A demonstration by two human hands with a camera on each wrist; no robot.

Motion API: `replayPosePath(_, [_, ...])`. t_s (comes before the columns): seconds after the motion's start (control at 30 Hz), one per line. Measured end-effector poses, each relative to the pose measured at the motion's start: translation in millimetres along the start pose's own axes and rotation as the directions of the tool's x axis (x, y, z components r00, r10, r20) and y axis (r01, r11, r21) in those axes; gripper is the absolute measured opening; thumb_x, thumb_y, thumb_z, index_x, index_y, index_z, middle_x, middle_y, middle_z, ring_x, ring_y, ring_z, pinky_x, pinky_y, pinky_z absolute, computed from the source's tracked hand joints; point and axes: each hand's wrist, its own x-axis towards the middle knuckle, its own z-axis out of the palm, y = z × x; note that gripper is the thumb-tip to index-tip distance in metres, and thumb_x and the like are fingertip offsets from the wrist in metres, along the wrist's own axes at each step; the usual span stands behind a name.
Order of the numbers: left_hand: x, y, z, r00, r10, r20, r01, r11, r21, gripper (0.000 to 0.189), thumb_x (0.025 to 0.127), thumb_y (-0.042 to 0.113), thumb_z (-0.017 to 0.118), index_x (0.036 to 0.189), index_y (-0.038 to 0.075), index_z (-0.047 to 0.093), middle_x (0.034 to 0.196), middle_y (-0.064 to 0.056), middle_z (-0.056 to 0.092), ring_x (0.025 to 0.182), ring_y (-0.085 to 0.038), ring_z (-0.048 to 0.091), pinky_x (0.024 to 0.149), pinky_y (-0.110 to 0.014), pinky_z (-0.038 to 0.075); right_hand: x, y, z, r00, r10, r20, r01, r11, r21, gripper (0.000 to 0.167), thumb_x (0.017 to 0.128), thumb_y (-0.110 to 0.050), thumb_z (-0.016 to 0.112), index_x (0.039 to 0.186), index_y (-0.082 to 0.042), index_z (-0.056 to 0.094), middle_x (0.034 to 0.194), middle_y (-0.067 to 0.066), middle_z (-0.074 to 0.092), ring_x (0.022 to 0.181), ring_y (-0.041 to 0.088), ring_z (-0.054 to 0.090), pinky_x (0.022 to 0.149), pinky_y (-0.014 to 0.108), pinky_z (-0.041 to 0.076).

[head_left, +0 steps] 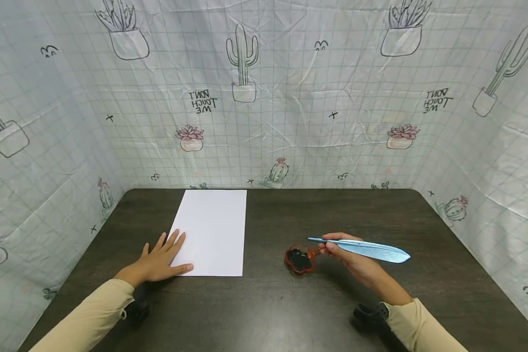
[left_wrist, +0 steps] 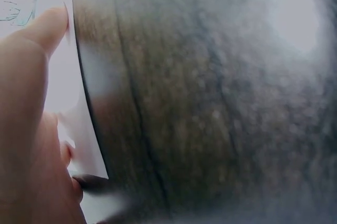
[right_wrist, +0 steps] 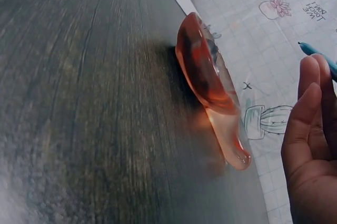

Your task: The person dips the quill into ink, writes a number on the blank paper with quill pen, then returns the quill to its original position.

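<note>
Left hand (head_left: 160, 261) — we touched paper (head_left: 213, 234), fingers spread, left of the orange dish (right_wrist: 197, 74) | right hand (head_left: 354, 263) — we pinched a blue quill (head_left: 376, 251) beside the dish

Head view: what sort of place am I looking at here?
Probably a makeshift recording booth: white cactus-printed grid cloth hangs behind and beside a dark wood-grain table, which bears a white rectangular paper sheet and a translucent orange-red dish.
</note>
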Motion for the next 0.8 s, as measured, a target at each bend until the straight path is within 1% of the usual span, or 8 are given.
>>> replayPosePath(0.13, [1.1, -1.4, 0.6, 1.000, 0.008, -0.001, -0.008, 1.000, -0.014, 0.099, 0.086, 0.067, 0.053, 0.155, 0.011, 0.010, 0.161, -0.017, 0.000, 0.143, -0.049, -0.004, 0.099, -0.077, -0.005, 0.4, -1.3, 1.0, 0.999, 0.034, -0.030, -0.036, 0.998, -0.060, 0.026, 0.099, -0.003, 0.050, 0.123, 0.003, 0.059, 0.105, 0.001, 0.072, 0.099, 0.014, 0.068, 0.089, 0.030, 0.052])
replayPosePath(0.2, [0.7, -2.4, 0.6, 1.000, 0.017, -0.012, -0.017, 1.000, -0.022, 0.099, 0.086, 0.066, 0.053, 0.155, 0.010, 0.011, 0.160, -0.018, 0.001, 0.143, -0.049, -0.003, 0.098, -0.077, -0.005, 0.9, -1.3, 1.8, 0.998, 0.051, -0.041, -0.055, 0.994, -0.095, 0.031, 0.098, -0.006, 0.053, 0.125, 0.009, 0.056, 0.106, 0.005, 0.072, 0.101, 0.017, 0.068, 0.089, 0.032, 0.052])
replayPosePath(0.27, [0.0, -3.7, 0.4, 1.000, 0.014, -0.019, -0.014, 1.000, -0.012, 0.099, 0.085, 0.067, 0.053, 0.155, 0.010, 0.012, 0.160, -0.017, 0.002, 0.143, -0.047, -0.001, 0.099, -0.076, -0.004, 1.8, -0.9, 2.6, 0.997, 0.066, -0.046, -0.071, 0.989, -0.129, 0.036, 0.097, -0.007, 0.055, 0.126, 0.013, 0.053, 0.108, 0.010, 0.072, 0.103, 0.019, 0.068, 0.089, 0.034, 0.053])
replayPosePath(0.37, [-2.3, -4.8, -1.4, 0.999, 0.030, -0.038, -0.031, 0.999, -0.021, 0.099, 0.085, 0.065, 0.056, 0.154, 0.007, 0.016, 0.159, -0.020, 0.006, 0.143, -0.049, 0.002, 0.099, -0.077, -0.005, 3.8, 1.1, 3.6, 0.997, 0.069, -0.046, -0.076, 0.985, -0.156, 0.040, 0.096, -0.006, 0.056, 0.126, 0.020, 0.048, 0.109, 0.014, 0.071, 0.103, 0.021, 0.068, 0.088, 0.037, 0.053])
replayPosePath(0.43, [-2.9, -6.3, -1.0, 0.999, 0.033, -0.042, -0.034, 0.999, -0.014, 0.098, 0.085, 0.065, 0.056, 0.154, 0.008, 0.016, 0.160, -0.018, 0.007, 0.143, -0.047, 0.002, 0.100, -0.076, -0.006, 4.5, 2.2, 3.7, 0.996, 0.077, -0.055, -0.085, 0.981, -0.173, 0.040, 0.095, -0.005, 0.057, 0.124, 0.020, 0.049, 0.108, 0.014, 0.071, 0.101, 0.020, 0.068, 0.087, 0.038, 0.053])
replayPosePath(0.57, [-3.6, -7.5, -0.9, 0.999, 0.036, -0.041, -0.036, 0.999, 0.000, 0.096, 0.085, 0.065, 0.055, 0.154, 0.010, 0.017, 0.160, -0.017, 0.008, 0.144, -0.047, 0.003, 0.100, -0.076, -0.005, 4.1, 3.0, 3.8, 0.989, 0.111, -0.093, -0.130, 0.966, -0.225, 0.039, 0.093, -0.008, 0.062, 0.121, 0.017, 0.053, 0.106, 0.003, 0.070, 0.097, 0.015, 0.067, 0.084, 0.033, 0.054])
replayPosePath(0.67, [-4.6, -7.5, -2.5, 0.999, 0.030, -0.037, -0.030, 1.000, 0.003, 0.096, 0.086, 0.064, 0.056, 0.154, 0.008, 0.017, 0.160, -0.017, 0.008, 0.144, -0.047, 0.004, 0.100, -0.076, -0.004, 3.5, 2.7, 4.4, 0.984, 0.142, -0.111, -0.167, 0.950, -0.263, 0.040, 0.090, -0.010, 0.066, 0.120, 0.015, 0.056, 0.106, -0.004, 0.068, 0.097, 0.011, 0.064, 0.082, 0.030, 0.053])
replayPosePath(0.8, [-5.4, -7.2, -3.1, 0.999, 0.027, -0.028, -0.027, 1.000, 0.004, 0.098, 0.085, 0.064, 0.056, 0.154, 0.007, 0.015, 0.160, -0.016, 0.008, 0.144, -0.045, 0.004, 0.100, -0.076, -0.004, 3.3, 1.9, 4.9, 0.981, 0.155, -0.114, -0.182, 0.938, -0.295, 0.041, 0.088, -0.013, 0.069, 0.119, 0.013, 0.059, 0.108, 0.001, 0.068, 0.096, 0.011, 0.062, 0.081, 0.029, 0.051])
